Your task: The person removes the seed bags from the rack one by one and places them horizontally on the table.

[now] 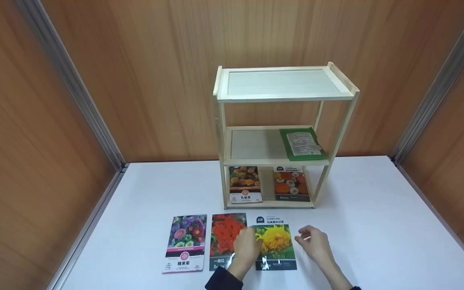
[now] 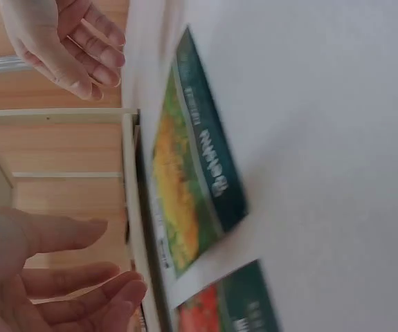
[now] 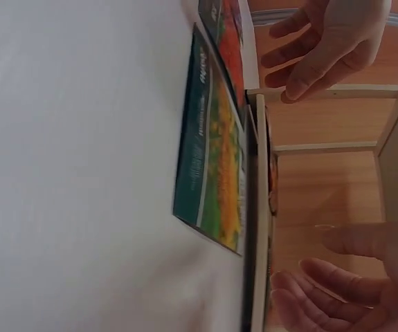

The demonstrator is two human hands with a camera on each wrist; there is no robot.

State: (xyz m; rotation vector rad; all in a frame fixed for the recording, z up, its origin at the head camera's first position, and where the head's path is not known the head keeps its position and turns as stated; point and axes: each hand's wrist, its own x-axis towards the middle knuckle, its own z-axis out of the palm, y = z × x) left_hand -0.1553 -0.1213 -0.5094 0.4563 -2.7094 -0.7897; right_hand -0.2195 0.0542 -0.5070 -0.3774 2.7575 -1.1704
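Observation:
A seed packet with a yellow flower lies on the white table between my two hands. My left hand hovers at its left edge, over part of the seed packet with red flowers. To its right is my right hand, apart from the packet. In the left wrist view, the left hand has its thumb and fingers spread, with nothing between them. The right hand likewise holds nothing, its fingers loosely bent. A seed packet with pink and purple flowers lies farthest left.
Behind the packets stands a small three-tier wooden shelf. Its middle tier bears a green packet, back side up. An orange-flower packet and a red-and-white-flower packet stand on the bottom tier. Wood-grain panels enclose the table.

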